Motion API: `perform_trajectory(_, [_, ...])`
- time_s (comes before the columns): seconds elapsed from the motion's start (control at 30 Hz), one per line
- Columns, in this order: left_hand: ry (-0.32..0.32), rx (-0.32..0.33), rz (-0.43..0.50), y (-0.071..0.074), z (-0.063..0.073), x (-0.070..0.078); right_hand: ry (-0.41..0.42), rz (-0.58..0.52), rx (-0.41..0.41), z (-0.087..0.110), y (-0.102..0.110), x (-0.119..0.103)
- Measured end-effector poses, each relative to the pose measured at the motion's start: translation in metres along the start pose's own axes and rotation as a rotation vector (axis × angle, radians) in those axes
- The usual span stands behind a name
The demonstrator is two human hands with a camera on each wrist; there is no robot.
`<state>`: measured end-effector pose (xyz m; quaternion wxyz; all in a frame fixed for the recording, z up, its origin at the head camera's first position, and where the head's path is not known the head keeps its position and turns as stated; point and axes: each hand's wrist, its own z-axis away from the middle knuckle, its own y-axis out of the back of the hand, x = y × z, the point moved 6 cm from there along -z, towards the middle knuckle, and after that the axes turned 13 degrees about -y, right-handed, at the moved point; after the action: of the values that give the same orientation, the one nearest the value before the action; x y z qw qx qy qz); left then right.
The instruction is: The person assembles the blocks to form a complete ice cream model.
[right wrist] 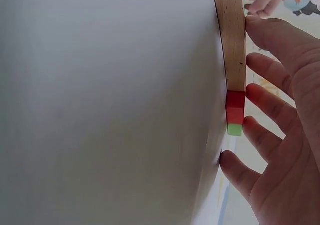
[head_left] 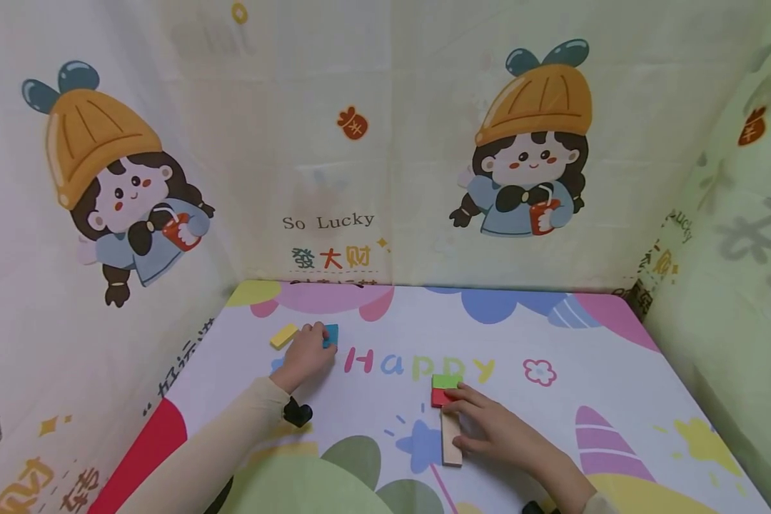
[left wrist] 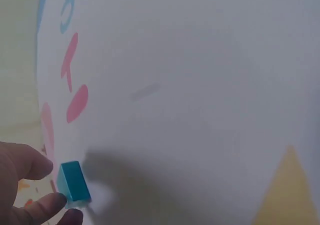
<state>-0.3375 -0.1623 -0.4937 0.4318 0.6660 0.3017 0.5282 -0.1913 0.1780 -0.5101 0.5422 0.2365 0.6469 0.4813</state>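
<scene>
My left hand [head_left: 307, 351] is at the far left of the table, beside a small blue block [head_left: 332, 335]. In the left wrist view, a fingertip meets the edge of the blue block [left wrist: 76, 181], while a small gap shows between the upper finger and the block. Just left of that hand lies a yellow block [head_left: 284, 336]. My right hand [head_left: 497, 427] spreads its fingers along the right side of a row of blocks: a long plain wooden block [head_left: 450, 439], a red block [head_left: 440, 397] and a green block [head_left: 446, 381]. Its fingertips touch or nearly touch that side.
A white tabletop [head_left: 373, 407] with coloured printed shapes and the word "Happy" lies under everything. Pale printed cloth walls [head_left: 417, 178] rise behind the table and at both sides.
</scene>
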Motion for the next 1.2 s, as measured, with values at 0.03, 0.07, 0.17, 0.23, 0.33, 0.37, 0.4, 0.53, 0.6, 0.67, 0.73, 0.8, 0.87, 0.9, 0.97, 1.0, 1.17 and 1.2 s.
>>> perform_trajectory(0.03, [0.009, -0.004, 0.007, -0.001, 0.000, -0.002, -0.003, 0.002, -0.002, 0.000, 0.000, 0.001])
perform_trajectory(0.07, [0.014, -0.004, 0.015, -0.002, 0.000, -0.005, -0.004, 0.003, -0.001, 0.000, -0.001, 0.001])
perform_trajectory(0.17, [0.040, -0.004, 0.053, -0.003, 0.001, -0.009, 0.001, -0.002, 0.003, 0.000, -0.002, 0.002])
perform_trajectory(0.23, [0.061, -0.006, 0.070, -0.003, 0.001, -0.012, 0.002, -0.006, 0.001, 0.001, -0.003, 0.003])
perform_trajectory(0.33, [0.093, -0.017, 0.086, -0.003, 0.001, -0.014, 0.001, -0.011, -0.005, 0.001, -0.005, 0.002])
perform_trajectory(0.37, [0.103, -0.021, 0.090, -0.003, 0.000, -0.015, 0.001, -0.008, -0.004, 0.001, -0.006, 0.002])
perform_trajectory(0.4, [0.110, -0.024, 0.092, -0.004, 0.000, -0.016, 0.000, -0.007, -0.003, 0.001, -0.006, 0.002])
perform_trajectory(0.53, [0.132, -0.027, 0.106, -0.005, -0.004, -0.017, -0.003, 0.000, 0.001, 0.000, -0.005, 0.002])
perform_trajectory(0.6, [0.137, -0.025, 0.120, -0.006, -0.006, -0.016, -0.003, 0.001, 0.005, 0.000, -0.004, 0.003])
perform_trajectory(0.67, [0.141, -0.025, 0.138, -0.008, -0.009, -0.014, 0.002, 0.004, 0.011, 0.000, -0.003, 0.003])
perform_trajectory(0.73, [0.141, -0.026, 0.148, -0.012, -0.012, -0.011, 0.003, 0.003, 0.013, 0.000, -0.002, 0.003])
perform_trajectory(0.8, [0.139, -0.033, 0.161, -0.016, -0.014, -0.009, -0.001, 0.001, 0.007, 0.000, -0.003, 0.004])
perform_trajectory(0.87, [0.131, -0.036, 0.163, -0.020, -0.016, -0.004, 0.000, -0.003, 0.000, 0.000, -0.003, 0.004])
perform_trajectory(0.9, [0.123, -0.038, 0.163, -0.022, -0.017, -0.001, 0.000, -0.003, -0.002, -0.001, -0.003, 0.004])
perform_trajectory(0.97, [0.108, -0.046, 0.174, -0.026, -0.019, 0.005, 0.003, -0.006, -0.004, -0.002, -0.003, 0.004])
perform_trajectory(1.0, [0.100, -0.047, 0.178, -0.027, -0.020, 0.009, 0.003, -0.006, -0.006, -0.002, -0.003, 0.004])
perform_trajectory(1.17, [0.044, -0.049, 0.184, -0.034, -0.022, 0.022, -0.003, -0.016, -0.014, -0.001, -0.003, 0.006])
perform_trajectory(1.2, [0.038, -0.050, 0.188, -0.035, -0.022, 0.024, -0.006, -0.014, -0.017, -0.001, -0.003, 0.006])
